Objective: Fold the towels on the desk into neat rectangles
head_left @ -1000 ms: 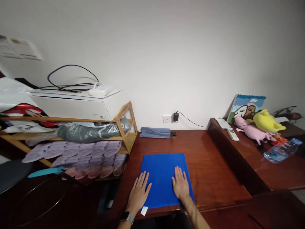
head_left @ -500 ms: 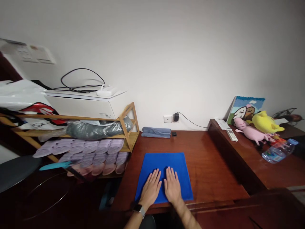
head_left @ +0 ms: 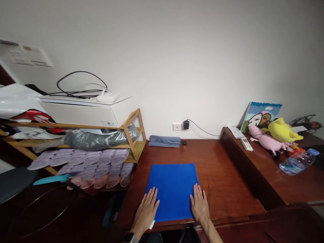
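Pressing 1 blue cloth [head_left: 172,189] w/ 2 flat hands: left hand [head_left: 147,212], right hand [head_left: 199,206].

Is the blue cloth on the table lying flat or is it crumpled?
Flat. The blue cloth lies as a smooth square on the table, with the left hand and right hand resting palm-down at its near corners.

Plush toys [head_left: 277,135], folded grey towel [head_left: 164,141]
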Demonstrator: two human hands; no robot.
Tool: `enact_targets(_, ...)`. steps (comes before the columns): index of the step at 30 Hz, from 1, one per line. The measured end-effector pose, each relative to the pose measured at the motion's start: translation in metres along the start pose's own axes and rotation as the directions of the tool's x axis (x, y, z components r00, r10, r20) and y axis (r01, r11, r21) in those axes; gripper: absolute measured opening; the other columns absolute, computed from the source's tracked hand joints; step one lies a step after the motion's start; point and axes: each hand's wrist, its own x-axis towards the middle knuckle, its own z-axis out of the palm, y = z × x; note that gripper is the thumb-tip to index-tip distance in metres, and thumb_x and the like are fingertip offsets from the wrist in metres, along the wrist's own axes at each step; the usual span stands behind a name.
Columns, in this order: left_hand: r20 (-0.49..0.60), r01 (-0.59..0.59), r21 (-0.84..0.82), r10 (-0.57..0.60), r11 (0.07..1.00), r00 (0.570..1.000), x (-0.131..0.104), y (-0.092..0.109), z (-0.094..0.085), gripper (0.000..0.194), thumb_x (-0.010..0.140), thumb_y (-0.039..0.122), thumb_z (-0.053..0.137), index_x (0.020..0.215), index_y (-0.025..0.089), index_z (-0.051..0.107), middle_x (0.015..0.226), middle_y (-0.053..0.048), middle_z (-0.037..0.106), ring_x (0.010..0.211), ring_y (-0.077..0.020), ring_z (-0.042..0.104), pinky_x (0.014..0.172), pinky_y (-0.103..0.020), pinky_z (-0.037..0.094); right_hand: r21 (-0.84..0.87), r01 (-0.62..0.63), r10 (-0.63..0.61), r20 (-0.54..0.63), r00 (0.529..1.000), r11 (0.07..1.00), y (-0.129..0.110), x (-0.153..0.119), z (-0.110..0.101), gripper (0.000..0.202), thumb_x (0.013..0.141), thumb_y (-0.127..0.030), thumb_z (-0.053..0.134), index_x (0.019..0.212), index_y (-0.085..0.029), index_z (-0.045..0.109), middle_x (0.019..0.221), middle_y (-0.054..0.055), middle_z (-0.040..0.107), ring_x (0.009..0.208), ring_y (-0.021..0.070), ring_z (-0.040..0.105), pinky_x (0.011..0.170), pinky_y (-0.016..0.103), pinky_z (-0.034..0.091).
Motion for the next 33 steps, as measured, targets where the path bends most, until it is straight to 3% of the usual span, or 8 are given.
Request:
enact_targets(3,-0.048,-0.019,-0.002,0.019,1.0,0.999,0.025,0.006,-0.008,0.06,0.11,0.047,0.035,0.165,0.025,0.039,0.168,-0.007,0.046,0.153,-0.0262,0.048,0.126,-0.049,0.042,0.007,0.029,-0.029,-0.044,0.999,1.0,-0.024,0.02,-0.004,0.072,0.109,-0.05,0.016,0.167,-0.011,0.032,0.174,0.008,0.026,0.164,0.0259,0.021,0.135,0.047,0.016)
enact_targets(6,-0.073,-0.089,-0.004,0.089,0.996,0.993,0.069,0.027,-0.015,0.058,0.111,0.044,0.033,0.165,0.024,0.04,0.168,-0.007,0.047,0.155,-0.0254,0.045,0.128,-0.047,0.04,0.054,0.143,-0.138,-0.074,0.988,0.988,-0.07,0.049,-0.008,0.068,0.11,-0.046,0.016,0.167,-0.011,0.031,0.174,0.008,0.025,0.164,0.0245,0.019,0.135,0.045,0.014)
enact_targets(10,0.013,-0.166,-0.002,0.166,0.986,0.986,0.11,0.044,-0.006,0.055,0.111,0.041,0.031,0.16,0.023,0.048,0.165,-0.008,0.052,0.154,-0.0256,0.047,0.126,-0.049,0.041,0.119,0.248,-0.25,0.006,0.968,0.961,-0.115,0.079,-0.003,0.065,0.11,-0.042,0.017,0.167,-0.012,0.031,0.174,0.008,0.026,0.164,0.0239,0.019,0.134,0.044,0.014)
enact_targets(13,0.017,-0.129,0.009,0.129,0.992,0.992,0.106,0.024,0.009,0.057,0.111,0.046,0.033,0.163,0.026,0.042,0.166,-0.007,0.05,0.154,-0.0267,0.046,0.126,-0.051,0.04,0.093,0.228,-0.232,0.033,0.972,0.969,-0.1,0.085,0.006,0.066,0.11,-0.045,0.018,0.168,-0.014,0.027,0.175,0.007,0.023,0.164,0.0231,0.018,0.135,0.044,0.012)
enact_targets(17,-0.038,-0.025,0.023,0.026,0.999,0.999,0.081,-0.014,0.016,0.062,0.11,0.05,0.033,0.168,0.027,0.029,0.171,-0.008,0.042,0.158,-0.0282,0.04,0.127,-0.054,0.038,-0.014,0.042,-0.042,0.005,0.999,0.999,-0.037,0.082,0.003,0.071,0.109,-0.049,0.018,0.168,-0.01,0.022,0.176,0.008,0.017,0.165,0.0246,0.015,0.135,0.046,0.01)
enact_targets(22,-0.049,-0.012,0.032,0.013,0.999,0.999,0.071,-0.024,0.012,0.063,0.11,0.051,0.034,0.167,0.025,0.032,0.17,-0.009,0.042,0.158,-0.0287,0.04,0.128,-0.054,0.038,-0.063,-0.028,0.028,0.0,1.0,0.998,0.006,0.077,-0.006,0.074,0.109,-0.053,0.014,0.168,-0.01,0.022,0.176,0.007,0.019,0.164,0.0247,0.019,0.135,0.046,0.013)
enact_targets(28,-0.076,-0.108,0.064,0.113,0.992,0.991,0.088,-0.029,0.019,0.06,0.11,0.046,0.034,0.164,0.021,0.039,0.167,-0.01,0.048,0.153,-0.0266,0.047,0.127,-0.052,0.04,-0.055,0.052,-0.057,-0.096,0.994,0.997,-0.028,0.093,0.001,0.07,0.109,-0.049,0.017,0.168,-0.011,0.027,0.176,0.007,0.021,0.165,0.0257,0.016,0.135,0.046,0.012)
enact_targets(33,-0.017,-0.213,0.029,0.213,0.977,0.977,0.131,0.004,0.021,0.055,0.112,0.04,0.031,0.164,0.025,0.04,0.167,-0.007,0.048,0.155,-0.0231,0.045,0.128,-0.048,0.039,0.019,0.205,-0.203,-0.091,0.975,0.979,-0.092,0.123,0.016,0.065,0.11,-0.044,0.018,0.168,-0.015,0.027,0.175,0.006,0.024,0.164,0.0234,0.019,0.135,0.045,0.016)
